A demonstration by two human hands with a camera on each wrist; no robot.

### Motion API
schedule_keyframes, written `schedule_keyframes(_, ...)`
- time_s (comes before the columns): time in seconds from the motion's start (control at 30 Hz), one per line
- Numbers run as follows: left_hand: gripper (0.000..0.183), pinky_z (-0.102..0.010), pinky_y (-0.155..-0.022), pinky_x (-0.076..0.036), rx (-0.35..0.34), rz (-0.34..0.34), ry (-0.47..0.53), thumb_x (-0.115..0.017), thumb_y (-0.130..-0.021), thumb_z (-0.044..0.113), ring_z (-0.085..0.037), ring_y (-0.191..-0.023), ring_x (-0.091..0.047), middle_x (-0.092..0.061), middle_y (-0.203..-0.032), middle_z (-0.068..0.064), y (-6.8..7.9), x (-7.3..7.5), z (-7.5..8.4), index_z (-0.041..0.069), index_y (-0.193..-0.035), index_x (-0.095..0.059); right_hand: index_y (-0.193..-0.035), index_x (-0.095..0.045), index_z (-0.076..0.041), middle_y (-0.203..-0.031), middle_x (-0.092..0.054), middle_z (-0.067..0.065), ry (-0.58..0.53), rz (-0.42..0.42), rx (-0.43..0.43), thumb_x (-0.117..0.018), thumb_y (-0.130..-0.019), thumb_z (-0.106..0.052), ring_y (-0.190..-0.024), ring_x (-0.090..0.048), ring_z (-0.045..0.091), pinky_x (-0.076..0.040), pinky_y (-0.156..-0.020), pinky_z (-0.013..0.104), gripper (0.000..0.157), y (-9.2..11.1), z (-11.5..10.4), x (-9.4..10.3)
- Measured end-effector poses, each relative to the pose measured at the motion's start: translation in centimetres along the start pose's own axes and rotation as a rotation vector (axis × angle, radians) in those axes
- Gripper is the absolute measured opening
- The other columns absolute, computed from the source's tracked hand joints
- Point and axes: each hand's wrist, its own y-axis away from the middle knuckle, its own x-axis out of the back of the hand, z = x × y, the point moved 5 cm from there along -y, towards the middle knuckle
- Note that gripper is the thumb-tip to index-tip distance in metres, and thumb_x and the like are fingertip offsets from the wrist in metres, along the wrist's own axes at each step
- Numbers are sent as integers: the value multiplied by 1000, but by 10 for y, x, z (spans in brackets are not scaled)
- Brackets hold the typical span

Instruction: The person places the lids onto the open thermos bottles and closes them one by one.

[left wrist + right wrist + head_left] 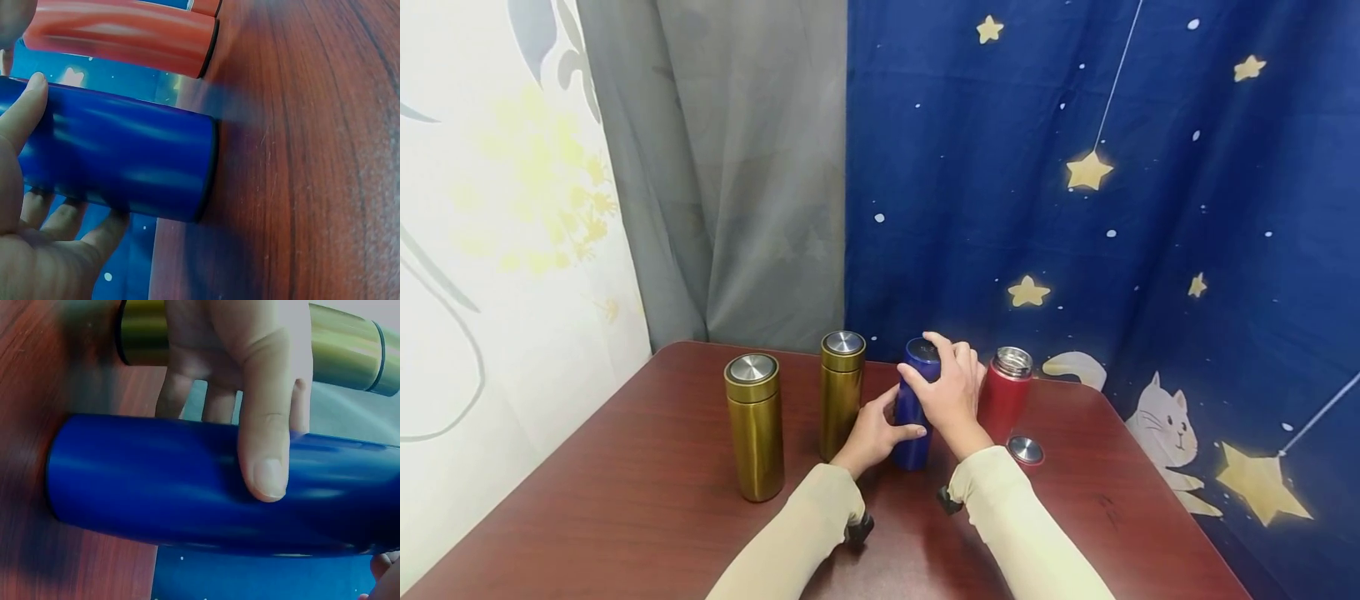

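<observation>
A blue thermos bottle (912,454) stands upright on the table between both hands. My left hand (874,433) grips its body, the thumb (267,469) across the near side and the other fingers round the far side. Higher up, my right hand (953,392) holds the bottle's lid (922,350), thumb on one side and fingers round the other. The lid sits on the bottle. Just right of it, partly behind my right hand, is a red thermos bottle (1004,400) with its steel mouth uncovered. Its loose lid (1026,450) lies on the table in front of it.
Two gold thermos bottles stand to the left with their lids on, one nearer (756,446) and one further back (841,392). The reddish-brown table (625,492) ends at a back edge beside grey and blue curtains (955,183).
</observation>
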Motion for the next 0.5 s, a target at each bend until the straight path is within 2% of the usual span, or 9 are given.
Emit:
schedule_keyframes(0.1,71,-35,-81,-44,4,0,-3,-71,-71,20,-22,-100,-53,-53,-115,-6,1,0,2,12,-132,-35,-118,-48,-36,-99,-48,-2,-65,-76,36,-57,-70,-58,-94,-38,16,-29,-76,38,54,-1,0,0)
schedule_keyframes(0.17,72,-36,-81,-44,9,-1,15,-71,-70,21,-23,-100,-53,-53,-116,-8,-1,0,-2,11,-132,-35,-119,-50,-32,-110,-48,-2,-192,-153,63,-60,-74,-49,-103,-37,17,-31,-82,41,50,-3,0,2)
schedule_keyframes(0.27,74,-33,-81,-44,30,5,7,-72,-69,27,-18,-100,-54,-52,-117,-3,-4,-1,-15,18,-133,-34,-122,-50,-20,-124,-44,1,-419,-306,76,-60,-80,-31,-114,-33,21,-32,-89,46,45,-5,1,7)
schedule_keyframes(0.33,76,-32,-81,-44,29,11,-7,-72,-68,32,-15,-100,-54,-52,-117,0,-6,-2,-24,22,-133,-33,-124,-47,-14,-128,-41,5,-531,-416,58,-59,-82,-21,-117,-33,24,-33,-89,49,44,-7,-1,13)
schedule_keyframes(0.4,75,-32,-81,-44,36,8,-21,-71,-69,31,-15,-100,-53,-52,-118,1,-6,-2,-21,22,-133,-33,-126,-45,-13,-129,-40,7,-581,-498,24,-58,-82,-18,-117,-35,25,-35,-87,49,45,-8,-4,20)
schedule_keyframes(0.5,73,-35,-82,-43,31,3,-12,-70,-71,25,-20,-101,-52,-51,-118,-4,-1,0,-7,16,-133,-33,-127,-44,-22,-128,-42,-1,-575,-561,-5,-59,-82,-25,-115,-39,21,-38,-86,46,47,-10,4,17)
